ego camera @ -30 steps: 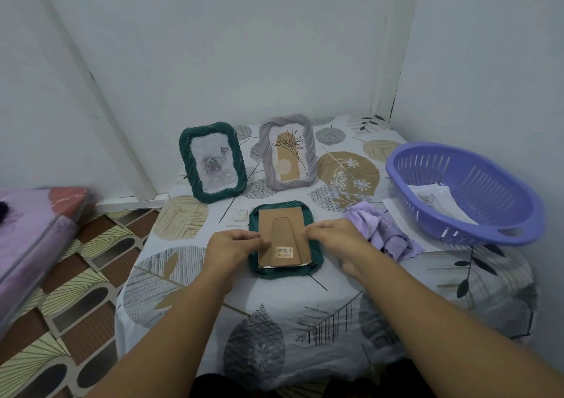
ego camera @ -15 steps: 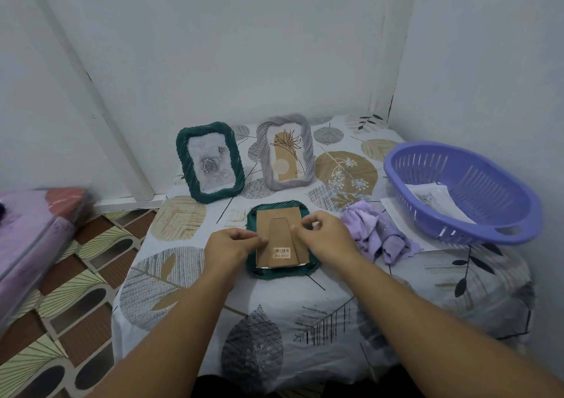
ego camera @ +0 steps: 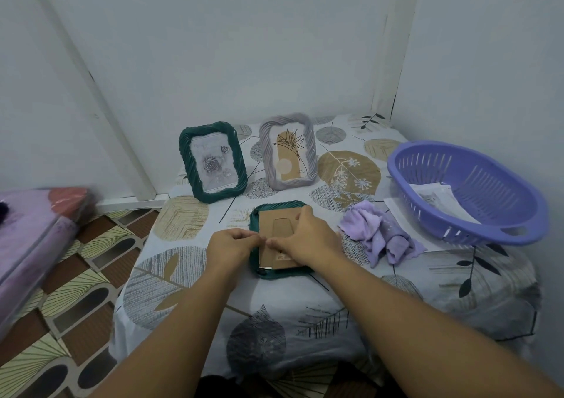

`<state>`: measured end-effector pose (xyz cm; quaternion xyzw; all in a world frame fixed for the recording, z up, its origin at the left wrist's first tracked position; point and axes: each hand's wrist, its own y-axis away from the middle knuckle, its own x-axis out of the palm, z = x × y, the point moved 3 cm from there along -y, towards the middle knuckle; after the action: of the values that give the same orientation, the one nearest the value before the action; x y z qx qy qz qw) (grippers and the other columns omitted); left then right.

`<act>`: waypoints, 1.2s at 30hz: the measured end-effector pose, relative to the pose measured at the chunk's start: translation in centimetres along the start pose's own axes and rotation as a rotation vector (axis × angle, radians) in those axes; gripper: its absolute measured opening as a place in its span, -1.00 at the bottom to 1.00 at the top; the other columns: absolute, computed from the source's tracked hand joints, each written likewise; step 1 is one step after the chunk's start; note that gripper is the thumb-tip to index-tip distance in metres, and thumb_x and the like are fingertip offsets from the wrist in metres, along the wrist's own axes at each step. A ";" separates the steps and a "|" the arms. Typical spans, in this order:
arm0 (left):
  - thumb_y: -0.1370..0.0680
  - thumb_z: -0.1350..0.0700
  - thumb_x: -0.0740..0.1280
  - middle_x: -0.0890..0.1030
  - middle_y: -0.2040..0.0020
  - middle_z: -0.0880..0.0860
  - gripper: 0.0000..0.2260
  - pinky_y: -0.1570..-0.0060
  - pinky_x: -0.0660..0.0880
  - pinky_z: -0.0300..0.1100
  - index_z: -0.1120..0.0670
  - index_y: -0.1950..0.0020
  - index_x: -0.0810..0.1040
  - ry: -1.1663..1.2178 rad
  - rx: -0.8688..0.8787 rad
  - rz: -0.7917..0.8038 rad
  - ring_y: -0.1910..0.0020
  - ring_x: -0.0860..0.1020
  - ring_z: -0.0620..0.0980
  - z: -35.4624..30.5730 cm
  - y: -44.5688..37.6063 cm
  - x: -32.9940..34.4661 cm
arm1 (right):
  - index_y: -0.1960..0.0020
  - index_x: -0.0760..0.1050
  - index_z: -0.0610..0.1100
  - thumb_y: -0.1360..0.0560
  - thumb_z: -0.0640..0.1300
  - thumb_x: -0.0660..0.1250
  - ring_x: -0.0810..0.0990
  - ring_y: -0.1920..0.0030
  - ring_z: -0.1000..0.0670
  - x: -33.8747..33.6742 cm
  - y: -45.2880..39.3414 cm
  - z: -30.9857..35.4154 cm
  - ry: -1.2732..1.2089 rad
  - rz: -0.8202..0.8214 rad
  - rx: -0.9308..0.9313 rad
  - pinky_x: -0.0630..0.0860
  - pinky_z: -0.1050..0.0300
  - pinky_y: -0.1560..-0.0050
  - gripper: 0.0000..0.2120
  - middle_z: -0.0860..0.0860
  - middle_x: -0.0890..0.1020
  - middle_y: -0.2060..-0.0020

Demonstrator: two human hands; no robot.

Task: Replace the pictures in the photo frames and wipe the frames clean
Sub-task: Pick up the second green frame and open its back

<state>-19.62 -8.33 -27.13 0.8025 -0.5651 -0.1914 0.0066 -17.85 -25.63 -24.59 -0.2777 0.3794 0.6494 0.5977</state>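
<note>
A dark green photo frame [ego camera: 276, 208] lies face down on the table in front of me, its brown cardboard back [ego camera: 276, 225] with a folded stand facing up. My left hand [ego camera: 231, 246] has its fingers curled at the frame's left edge. My right hand [ego camera: 308, 239] lies across the cardboard back, fingertips meeting the left hand at that left edge. Behind stand a second dark green frame [ego camera: 212, 161] with a grey rose picture and a pale lilac frame [ego camera: 288, 150] with a tan plant print. A crumpled lilac cloth [ego camera: 380, 233] lies right of the flat frame.
A purple plastic basket [ego camera: 470, 190] at the right holds a loose picture [ego camera: 439, 202], with a white sheet [ego camera: 396, 211] under it. The small table wears a leaf-patterned cloth [ego camera: 274, 315] and sits in a wall corner. A pink bundle [ego camera: 36, 230] lies at the left over patterned floor.
My right hand has moved from the frame's right edge across the cardboard back to its left edge, beside my left hand. The frame has stayed in place.
</note>
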 end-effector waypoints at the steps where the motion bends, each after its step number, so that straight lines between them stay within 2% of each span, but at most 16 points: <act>1: -0.44 0.19 0.58 0.75 0.20 0.05 -0.96 0.01 0.62 -0.07 0.08 0.21 0.76 0.001 -0.002 -0.002 0.07 0.70 0.05 0.0 0.0 0.0 | -0.33 0.28 -0.06 -0.28 0.41 0.51 0.59 -0.21 -0.15 0.0 -0.1 -0.1 -0.045 0.012 0.036 0.49 -0.17 -0.24 -0.15 -0.02 0.61 -0.18; 4: -0.46 0.18 0.56 0.74 0.17 0.05 -0.97 0.07 0.60 -0.12 0.08 0.18 0.76 -0.006 -0.004 -0.004 0.08 0.69 0.02 -0.2 0.1 0.0 | -0.19 0.38 -0.04 -0.19 0.42 0.55 0.62 -0.14 -0.13 0.1 -0.9 -0.5 -0.089 0.024 0.116 0.48 -0.11 -0.22 -0.20 0.01 0.62 -0.04; 6: -0.46 0.17 0.56 0.74 0.16 0.05 -0.98 0.07 0.59 -0.12 0.08 0.16 0.76 -0.004 0.000 0.003 0.07 0.68 0.02 -0.2 0.2 0.0 | 0.10 0.41 0.01 -0.11 0.43 0.56 0.65 0.04 -0.13 0.4 -1.4 -0.7 -0.112 0.014 0.113 0.44 -0.02 -0.04 -0.34 0.03 0.59 0.20; 8: -0.45 0.17 0.57 0.75 0.15 0.05 -0.96 -0.01 0.62 -0.05 0.08 0.17 0.75 0.004 -0.001 0.009 0.06 0.69 0.04 -0.1 0.2 0.0 | 0.29 0.33 -0.02 -0.11 0.39 0.59 0.56 0.22 -0.11 0.6 -1.7 -0.9 -0.145 0.026 0.105 0.37 -0.03 0.08 -0.38 0.05 0.50 0.35; 11: -0.44 0.17 0.58 0.75 0.16 0.06 -0.95 -0.06 0.64 -0.01 0.09 0.16 0.75 0.000 -0.008 0.007 0.07 0.70 0.05 -0.1 0.2 0.1 | 0.36 0.33 -0.05 -0.15 0.37 0.61 0.48 0.27 -0.10 0.5 -1.7 -1.0 -0.141 0.027 0.109 0.35 -0.04 0.10 -0.38 0.05 0.45 0.41; 13: -0.44 0.17 0.59 0.75 0.18 0.06 -0.95 -0.04 0.65 -0.01 0.09 0.17 0.74 0.005 -0.009 0.007 0.08 0.70 0.06 0.0 0.1 0.2 | 0.28 0.44 -0.05 -0.17 0.41 0.56 0.59 0.21 -0.11 0.4 -1.6 -1.1 -0.099 -0.002 0.103 0.42 -0.02 0.06 -0.42 0.03 0.55 0.34; 15: -0.45 0.16 0.59 0.75 0.18 0.05 -0.95 0.03 0.63 -0.08 0.09 0.16 0.74 0.003 0.000 0.007 0.09 0.70 0.04 -0.1 0.2 0.2 | 0.06 0.51 -0.02 -0.25 0.49 0.45 0.65 0.05 -0.12 0.1 -1.0 -0.9 -0.033 -0.042 0.066 0.46 -0.04 -0.05 -0.39 0.01 0.64 0.17; 17: -0.47 0.14 0.58 0.74 0.17 0.03 -0.94 0.16 0.55 -0.19 0.09 0.12 0.74 -0.003 0.013 0.003 0.12 0.68 -0.03 -0.2 0.3 0.1 | -0.23 0.38 -0.07 -0.30 0.57 0.33 0.62 -0.12 -0.14 -0.3 -0.4 -0.1 0.064 -0.087 0.020 0.44 -0.11 -0.15 -0.18 -0.01 0.65 -0.03; 19: -0.50 0.13 0.55 0.73 0.15 0.01 -0.96 0.23 0.48 -0.26 0.09 0.11 0.75 -0.015 0.018 -0.008 0.13 0.64 -0.09 -0.3 0.4 0.1 | -0.34 0.26 -0.10 -0.31 0.60 0.28 0.61 -0.18 -0.15 -0.4 -0.1 0.6 0.167 -0.118 -0.024 0.42 -0.15 -0.17 -0.08 -0.05 0.65 -0.11; 24: -0.52 0.16 0.50 0.73 0.15 0.01 -0.92 0.16 0.51 -0.20 0.06 0.17 0.75 -0.018 0.021 -0.017 0.08 0.65 -0.05 -0.3 0.2 -0.1 | -0.35 0.27 -0.12 -0.38 0.46 0.34 0.60 -0.20 -0.17 0.2 -0.1 1.1 0.184 -0.057 -0.037 0.46 -0.16 -0.24 -0.18 -0.08 0.62 -0.17; 29: -0.51 0.18 0.49 0.74 0.16 0.03 -0.91 -0.06 0.62 -0.04 0.06 0.19 0.75 -0.008 0.030 0.003 0.05 0.68 0.03 -0.2 0.1 0.0 | -0.27 0.32 -0.15 -0.35 0.44 0.35 0.61 -0.15 -0.18 0.2 0.3 1.4 0.131 -0.107 -0.042 0.51 -0.07 -0.13 -0.21 -0.08 0.62 -0.12; 33: -0.51 0.11 0.51 0.74 0.22 0.03 -0.89 0.10 0.58 -0.13 0.08 0.20 0.75 0.035 0.038 0.020 0.13 0.67 -0.01 -0.3 0.4 -0.1 | -0.27 0.32 -0.13 -0.40 0.35 0.34 0.61 -0.10 -0.18 -0.1 1.0 1.7 0.026 -0.151 -0.071 0.55 -0.08 -0.12 -0.31 -0.07 0.61 -0.09; 36: -0.48 0.06 0.57 0.74 0.22 0.06 -0.87 0.06 0.61 -0.10 0.11 0.19 0.75 0.113 0.019 0.047 0.16 0.68 0.01 -0.6 0.5 -0.1 | -0.30 0.32 -0.10 -0.41 0.36 0.31 0.61 -0.11 -0.16 -0.1 1.4 1.6 -0.009 -0.181 -0.095 0.54 -0.09 -0.16 -0.32 -0.05 0.61 -0.11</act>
<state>-19.87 -8.55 -26.41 0.7987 -0.5841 -0.1402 0.0355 -19.04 -24.39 -23.40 -0.3361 0.3185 0.6113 0.6419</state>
